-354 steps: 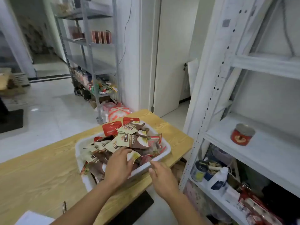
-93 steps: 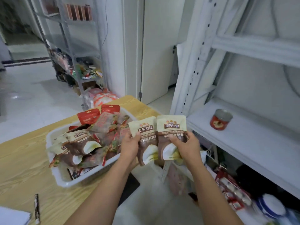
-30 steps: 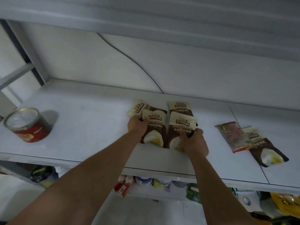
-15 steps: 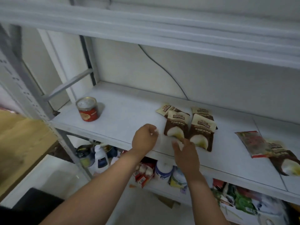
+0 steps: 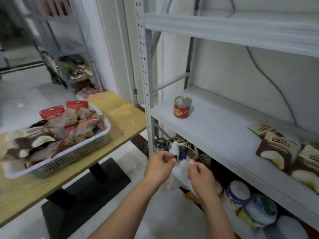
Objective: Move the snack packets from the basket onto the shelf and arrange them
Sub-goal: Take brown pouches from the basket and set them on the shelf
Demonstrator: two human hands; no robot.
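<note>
A white perforated basket (image 5: 74, 152) full of red and brown snack packets (image 5: 69, 128) stands on the wooden table at the left. Several brown-and-cream packets (image 5: 279, 149) lie on the white shelf (image 5: 215, 131) at the far right. My left hand (image 5: 159, 167) and my right hand (image 5: 201, 176) hang in front of the shelf's front edge, below it, close together. Both have loosely curled fingers and hold nothing.
A red tin can (image 5: 182, 107) stands on the shelf near its left end. A perforated metal upright (image 5: 146, 94) separates table and shelf. Bottles, tubs and jars crowd the lower shelf (image 5: 241, 195). The wooden table (image 5: 124, 118) has a black base.
Both hands have come off the packets on the shelf and dropped below its edge. My view has swung left, bringing the basket and table back in.
</note>
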